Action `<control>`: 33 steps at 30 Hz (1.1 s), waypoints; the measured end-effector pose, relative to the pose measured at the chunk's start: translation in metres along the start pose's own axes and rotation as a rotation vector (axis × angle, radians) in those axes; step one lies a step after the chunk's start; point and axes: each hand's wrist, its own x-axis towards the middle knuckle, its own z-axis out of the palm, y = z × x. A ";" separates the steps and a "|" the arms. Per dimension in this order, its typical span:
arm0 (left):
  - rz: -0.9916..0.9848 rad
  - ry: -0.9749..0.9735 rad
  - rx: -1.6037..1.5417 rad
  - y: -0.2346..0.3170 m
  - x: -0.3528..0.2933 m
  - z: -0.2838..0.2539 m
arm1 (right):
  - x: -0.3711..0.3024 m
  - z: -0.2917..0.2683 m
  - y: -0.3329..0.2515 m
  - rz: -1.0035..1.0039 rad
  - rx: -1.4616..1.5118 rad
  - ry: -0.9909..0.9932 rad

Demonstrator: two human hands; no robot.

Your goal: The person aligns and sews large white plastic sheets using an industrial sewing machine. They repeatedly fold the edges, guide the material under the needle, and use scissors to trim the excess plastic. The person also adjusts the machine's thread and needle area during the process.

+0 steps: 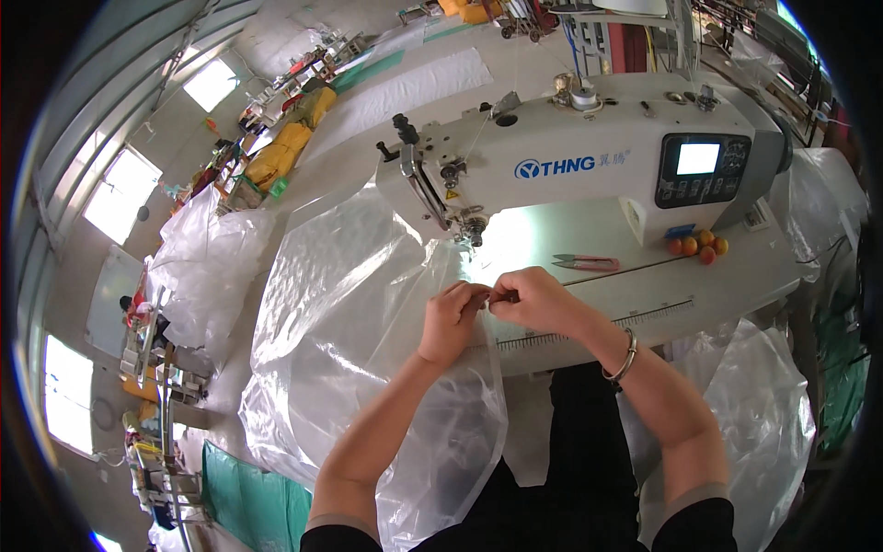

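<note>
Both hands meet in front of a white industrial sewing machine (579,198), fingertips almost touching. My left hand (449,324) is closed in a pinch on the edge of a large clear plastic sheet (336,294). That sheet spreads under the needle area, across the left of the table and down over my lap. My right hand (538,302) is closed too, thumb and finger pressed together beside the left fingertips. What lies between its fingers is too small or hidden to make out. A metal bangle (625,357) circles the right wrist.
Thread snips (589,263) with a pink handle lie on the machine bed behind my right hand. Several small orange-red fruits (706,243) sit below the machine's control panel (703,170). More clear plastic (745,414) hangs at the right. Yellow bundles (280,152) lie farther off.
</note>
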 end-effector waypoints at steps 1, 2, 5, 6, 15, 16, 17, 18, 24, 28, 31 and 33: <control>-0.053 0.006 -0.045 0.003 -0.001 0.002 | -0.004 -0.001 0.004 0.032 -0.003 0.038; -0.105 0.011 -0.090 0.006 -0.001 0.003 | -0.007 -0.003 0.007 0.083 -0.062 0.058; -0.156 0.038 -0.106 0.002 0.001 0.004 | -0.009 -0.002 0.015 0.090 0.002 0.136; -0.085 0.045 -0.027 -0.005 0.000 0.005 | -0.009 -0.001 0.014 0.058 -0.054 0.139; 0.088 -0.025 0.205 -0.013 -0.003 0.012 | -0.010 0.004 0.019 -0.009 -0.063 0.223; 0.080 -0.034 0.179 -0.015 -0.002 0.010 | -0.010 0.004 0.017 -0.012 -0.062 0.222; 0.073 -0.044 0.152 -0.017 -0.001 0.009 | -0.010 0.003 0.016 -0.015 -0.062 0.223; 0.071 -0.050 0.149 -0.020 0.002 0.008 | -0.010 0.003 0.016 -0.014 -0.061 0.210; 0.121 -0.091 0.142 -0.028 0.015 0.005 | -0.011 0.002 0.015 -0.001 -0.056 0.187; 0.096 -0.131 0.156 -0.033 0.024 0.005 | -0.012 -0.001 0.014 0.001 -0.071 0.181; 0.103 -0.138 0.160 -0.037 0.029 0.004 | -0.012 0.000 0.012 -0.006 -0.047 0.198; 0.108 -0.152 0.190 -0.036 0.030 0.003 | -0.012 0.000 0.013 0.000 -0.033 0.203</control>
